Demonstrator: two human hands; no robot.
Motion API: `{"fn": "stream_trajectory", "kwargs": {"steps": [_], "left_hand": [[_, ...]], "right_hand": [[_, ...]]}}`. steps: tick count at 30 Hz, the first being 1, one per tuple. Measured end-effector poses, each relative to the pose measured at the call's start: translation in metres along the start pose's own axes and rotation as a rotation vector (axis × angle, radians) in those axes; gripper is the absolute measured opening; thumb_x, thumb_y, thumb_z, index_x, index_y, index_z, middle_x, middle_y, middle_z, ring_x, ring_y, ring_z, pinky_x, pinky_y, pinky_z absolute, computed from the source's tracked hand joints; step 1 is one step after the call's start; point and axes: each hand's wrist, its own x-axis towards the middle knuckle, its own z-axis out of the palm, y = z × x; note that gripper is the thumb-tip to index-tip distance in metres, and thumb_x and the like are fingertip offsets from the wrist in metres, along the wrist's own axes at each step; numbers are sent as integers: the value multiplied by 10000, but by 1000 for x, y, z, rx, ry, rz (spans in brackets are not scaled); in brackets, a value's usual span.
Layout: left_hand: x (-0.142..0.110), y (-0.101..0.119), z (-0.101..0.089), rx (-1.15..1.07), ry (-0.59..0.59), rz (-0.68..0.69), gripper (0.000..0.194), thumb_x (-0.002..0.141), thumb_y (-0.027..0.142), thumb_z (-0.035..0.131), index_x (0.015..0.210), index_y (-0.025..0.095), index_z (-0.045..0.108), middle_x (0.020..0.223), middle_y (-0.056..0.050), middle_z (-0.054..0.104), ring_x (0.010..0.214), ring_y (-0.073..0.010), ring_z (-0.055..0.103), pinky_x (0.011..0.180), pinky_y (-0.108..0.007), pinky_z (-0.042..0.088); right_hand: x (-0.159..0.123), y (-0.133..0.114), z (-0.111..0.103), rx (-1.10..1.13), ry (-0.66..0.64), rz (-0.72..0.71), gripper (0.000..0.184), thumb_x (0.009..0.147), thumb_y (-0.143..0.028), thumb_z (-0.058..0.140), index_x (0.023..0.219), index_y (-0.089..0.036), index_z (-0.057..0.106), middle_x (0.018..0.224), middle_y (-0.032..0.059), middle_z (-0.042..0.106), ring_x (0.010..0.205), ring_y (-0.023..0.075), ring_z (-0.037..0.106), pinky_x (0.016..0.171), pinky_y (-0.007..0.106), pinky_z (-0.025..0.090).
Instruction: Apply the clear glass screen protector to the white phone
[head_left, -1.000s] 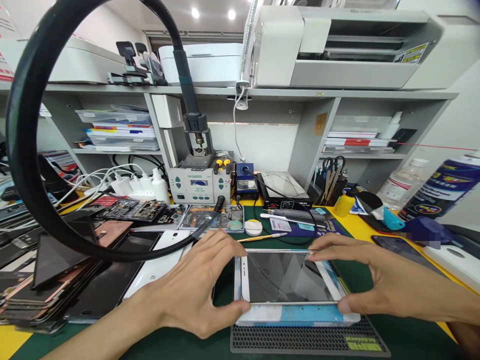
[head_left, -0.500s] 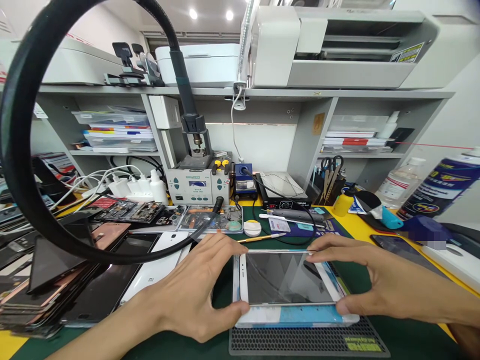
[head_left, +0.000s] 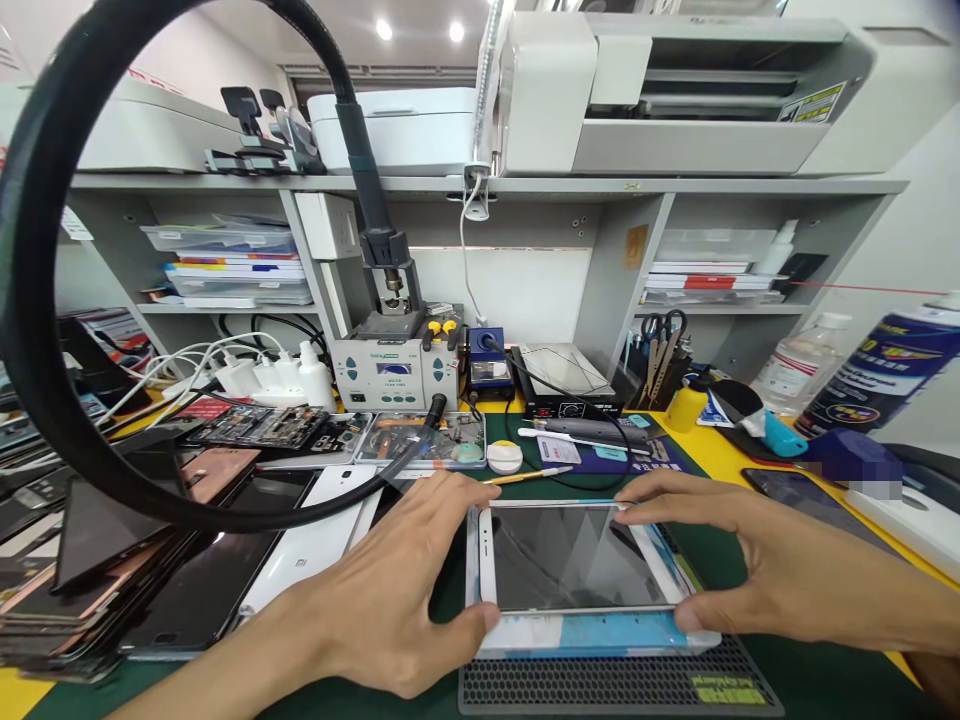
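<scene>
A white-framed tablet [head_left: 574,555] with a dark, reflective screen lies face up, long side across my view. Beneath it is a blue-and-white block [head_left: 600,632], which rests on a dark perforated mat [head_left: 577,685]. My left hand [head_left: 401,585] holds the tablet's left end, its thumb on the near corner and its fingers by the far corner. At the other end, my right hand [head_left: 739,555] grips the tablet between a thumb at the near corner and fingers over the far edge. The tablet's underside is hidden.
A thick black hose [head_left: 45,300] loops over the left side, running to a hot air station [head_left: 397,372]. Phones and phone parts [head_left: 217,560] are piled at left. Behind the tablet lie a brush [head_left: 532,475] and a round white container [head_left: 504,457]. A spray can [head_left: 877,360] stands at right.
Almost nothing differs. Both hands keep their places at the tablet's ends, and the whole view has shifted very slightly.
</scene>
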Motion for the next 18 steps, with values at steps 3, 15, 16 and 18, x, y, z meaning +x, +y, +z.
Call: {"fn": "stream_trajectory", "kwargs": {"steps": [3, 15, 16, 18], "left_hand": [[1, 0, 1, 13, 4, 23, 745, 871, 387, 621, 1501, 260, 244, 1523, -170, 461, 1441, -400, 427, 1129, -650, 430], [-4, -10, 12, 134, 8, 13, 731, 944, 443, 524, 1546, 323, 128, 1612, -169, 383, 1435, -443, 450, 1031, -677, 517], [-4, -10, 12, 156, 13, 13, 733, 947, 449, 524, 1549, 317, 128, 1607, -174, 395, 1418, -443, 474, 1017, -665, 534], [-3, -11, 11, 190, 32, 25, 737, 945, 453, 531, 1554, 310, 141, 1590, -175, 427, 1393, -435, 510, 999, -633, 561]], "right_hand": [[-1, -4, -1, 12, -10, 7, 630, 766, -536, 826, 1359, -453, 632, 1558, -1, 497, 1354, 380, 535, 874, 341, 605], [-2, -8, -7, 55, -22, -52, 689, 737, -518, 853, 1373, -371, 634, 1497, 52, 526, 1324, 364, 545, 1121, 481, 431], [-2, -8, -7, 53, -24, -51, 694, 735, -508, 857, 1377, -376, 626, 1500, 47, 521, 1331, 357, 539, 1121, 474, 431], [-2, -7, -7, 49, -26, -49, 712, 728, -487, 865, 1385, -385, 611, 1504, 38, 514, 1344, 346, 526, 1117, 460, 433]]}}
